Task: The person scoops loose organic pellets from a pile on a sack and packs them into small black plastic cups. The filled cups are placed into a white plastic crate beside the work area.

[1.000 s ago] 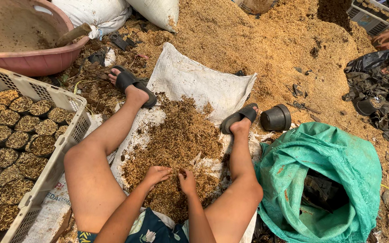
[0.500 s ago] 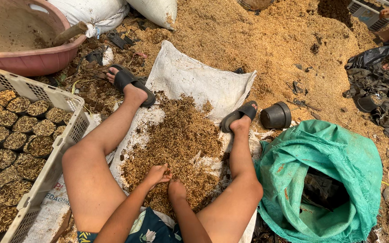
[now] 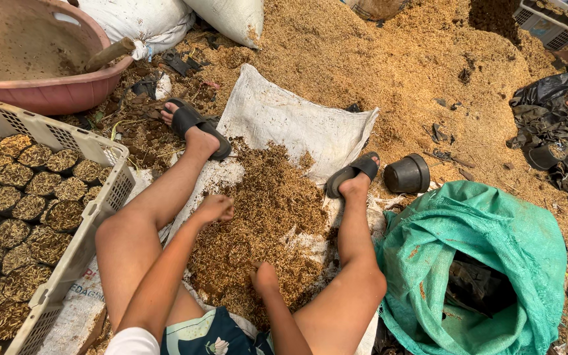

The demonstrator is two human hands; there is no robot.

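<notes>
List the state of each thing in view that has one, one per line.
left hand: closed in a fist, raised beside the left knee
right hand: fingers dug into the fibre pile
fibre pile: loose, spread on the white sack
crate: full of packed pots
black pot: lying on its side
green sack: open
pink basin: holds soil and a tool handle

Both hands, left [image 3: 215,208] and right [image 3: 264,277], on brown fibre heap [image 3: 264,217], white sack [image 3: 290,125], filled crate [image 3: 80,253] alongside

Husk-strewn ground [image 3: 389,59]; a white sack [image 3: 284,125] spread on it; brown fibre heap [image 3: 264,223] atop.
</notes>
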